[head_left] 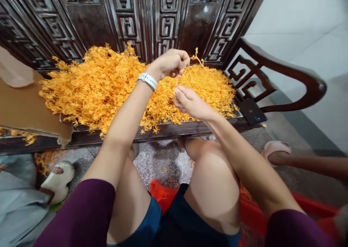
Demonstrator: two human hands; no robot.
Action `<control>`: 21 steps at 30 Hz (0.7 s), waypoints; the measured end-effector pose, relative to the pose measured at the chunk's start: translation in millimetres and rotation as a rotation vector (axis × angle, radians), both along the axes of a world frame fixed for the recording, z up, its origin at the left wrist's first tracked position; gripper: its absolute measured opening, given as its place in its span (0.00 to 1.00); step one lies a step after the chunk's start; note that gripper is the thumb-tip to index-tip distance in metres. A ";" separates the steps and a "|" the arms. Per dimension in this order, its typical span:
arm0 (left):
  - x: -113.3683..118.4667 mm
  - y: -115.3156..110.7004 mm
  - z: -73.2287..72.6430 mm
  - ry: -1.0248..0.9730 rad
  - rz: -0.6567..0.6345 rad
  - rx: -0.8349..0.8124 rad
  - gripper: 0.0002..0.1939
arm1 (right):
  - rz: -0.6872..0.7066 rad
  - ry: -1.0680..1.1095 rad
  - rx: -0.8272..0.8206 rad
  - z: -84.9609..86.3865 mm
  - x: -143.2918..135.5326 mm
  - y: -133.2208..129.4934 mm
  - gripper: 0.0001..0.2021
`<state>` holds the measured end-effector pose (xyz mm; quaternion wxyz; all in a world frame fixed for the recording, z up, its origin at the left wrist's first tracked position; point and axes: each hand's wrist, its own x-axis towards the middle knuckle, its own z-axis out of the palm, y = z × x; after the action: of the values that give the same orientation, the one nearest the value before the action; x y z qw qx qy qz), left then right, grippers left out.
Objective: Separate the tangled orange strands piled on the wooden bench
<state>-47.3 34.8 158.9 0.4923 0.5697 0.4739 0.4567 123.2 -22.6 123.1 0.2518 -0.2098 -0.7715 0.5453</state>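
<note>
Above a big heap of orange plastic flower sprigs (89, 87), my left hand (174, 63) is closed in a pinch. A thin orange stem (198, 57) sticks out past its fingertips to the right. My right hand (190, 101) sits lower and nearer to me, its fingers closed on the lower end of a thin orange strand that runs up towards my left hand. Whether both hands grip one and the same sprig I cannot tell. A white watch band (147, 81) circles my left wrist.
The heap lies on a dark carved wooden bench (174, 129) with a curved armrest (299, 80). A black phone (252, 111) lies at the bench's right end. Cardboard (32, 105) stands at the left. Other people's feet show at both sides, and a red stool (161, 194) is beneath me.
</note>
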 end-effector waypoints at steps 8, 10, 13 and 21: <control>-31.5 -5.4 11.8 -0.354 0.380 0.037 0.16 | 1.201 -0.532 0.062 -10.9 -15.3 -95.4 0.18; -45.0 -5.4 20.4 -0.372 0.360 0.046 0.15 | 1.300 -0.512 0.017 -3.2 -22.2 -106.8 0.14; -48.5 -9.3 33.7 -0.437 0.295 0.061 0.14 | 0.956 -0.178 -0.200 15.2 -12.4 -78.4 0.10; -26.9 -6.6 43.3 -0.896 -0.089 -0.036 0.17 | -0.355 0.371 -0.625 14.3 6.7 12.2 0.12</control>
<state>-74.2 28.2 202.2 0.6781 0.3268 0.1968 0.6282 129.9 -10.4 137.4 0.4010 -0.3044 -0.4620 0.7301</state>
